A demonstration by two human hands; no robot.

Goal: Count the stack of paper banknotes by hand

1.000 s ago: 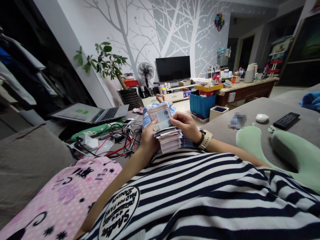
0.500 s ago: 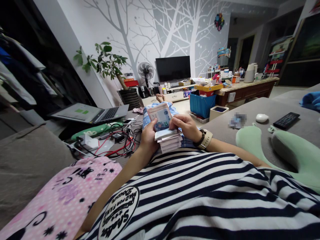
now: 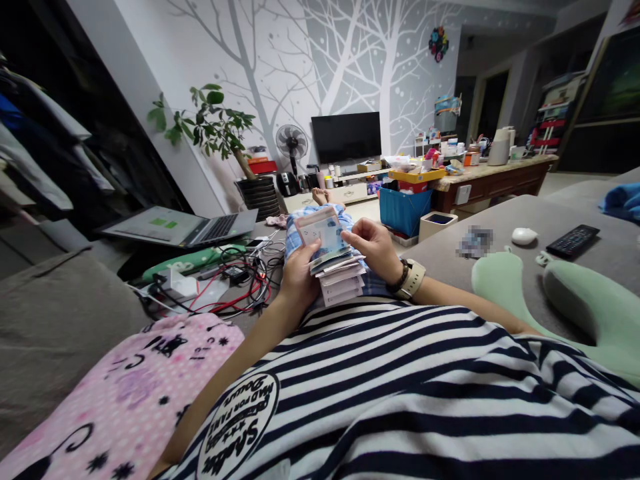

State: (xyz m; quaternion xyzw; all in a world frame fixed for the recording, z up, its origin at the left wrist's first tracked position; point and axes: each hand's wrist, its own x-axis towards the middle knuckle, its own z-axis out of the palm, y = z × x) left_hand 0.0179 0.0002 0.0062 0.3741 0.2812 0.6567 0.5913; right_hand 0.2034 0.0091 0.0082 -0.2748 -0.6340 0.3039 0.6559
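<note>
A thick bundle of banknotes (image 3: 327, 235) is held over my lap, its upper notes standing up with bluish print and its lower ends fanned toward my shirt. My left hand (image 3: 300, 267) is closed around the bundle's left side, the thumb lying across the face of the notes. At the right edge of the upright notes, my right hand (image 3: 375, 250) has its thumb and forefinger pinched together, on what looks like a note's edge. Its other fingers are curled in. A pale watch (image 3: 413, 279) and a dark bracelet (image 3: 401, 275) circle the right wrist.
To the left lie an open laptop (image 3: 185, 227), tangled cables (image 3: 245, 287) and a pink blanket (image 3: 135, 393). On the right are a green neck pillow (image 3: 580, 300), a remote control (image 3: 573, 241) and a white mouse (image 3: 524, 235). A blue bin (image 3: 405, 210) stands ahead.
My right hand has shifted slightly up at the notes' right edge. The front note's face looks different, and the lower ends of the bundle are more fanned. My left thumb has moved slightly right.
</note>
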